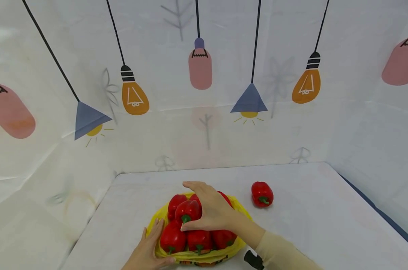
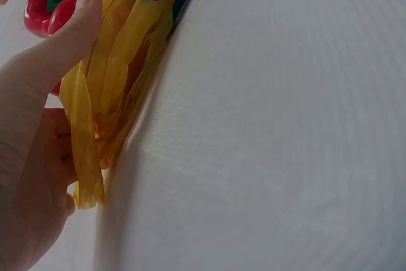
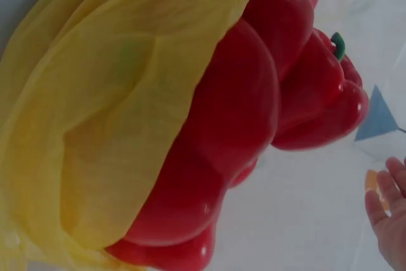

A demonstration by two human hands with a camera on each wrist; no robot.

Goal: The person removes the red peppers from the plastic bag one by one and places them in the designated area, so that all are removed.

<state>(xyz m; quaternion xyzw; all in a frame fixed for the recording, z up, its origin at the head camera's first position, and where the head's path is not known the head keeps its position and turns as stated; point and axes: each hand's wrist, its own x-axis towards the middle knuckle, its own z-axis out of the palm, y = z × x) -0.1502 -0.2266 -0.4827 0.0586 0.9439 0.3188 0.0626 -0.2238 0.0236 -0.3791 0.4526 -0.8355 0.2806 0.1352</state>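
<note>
Several red bell peppers [image 1: 172,237] with green stems fill a yellow plastic bag [image 1: 240,245] on the white table. My left hand [image 1: 149,247] rests against the bag's left side, fingers spread along it and thumb at the front edge. In the left wrist view the left thumb [image 2: 79,26] lies by the bag's folds, with a strip of yellow plastic [image 2: 87,150] hanging by the fingers. Over the peppers my right hand [image 1: 217,210] is spread, thumb apart from fingers, near a top bell pepper [image 1: 189,210]. The right wrist view shows that hand [image 3: 392,220] apart from the peppers.
A single red bell pepper [image 1: 262,194] lies on the table [image 1: 312,221] to the right of the bag. White sheets printed with lamps [image 1: 156,146] hang behind and at both sides. A black device [image 1: 253,259] sits at the right wrist.
</note>
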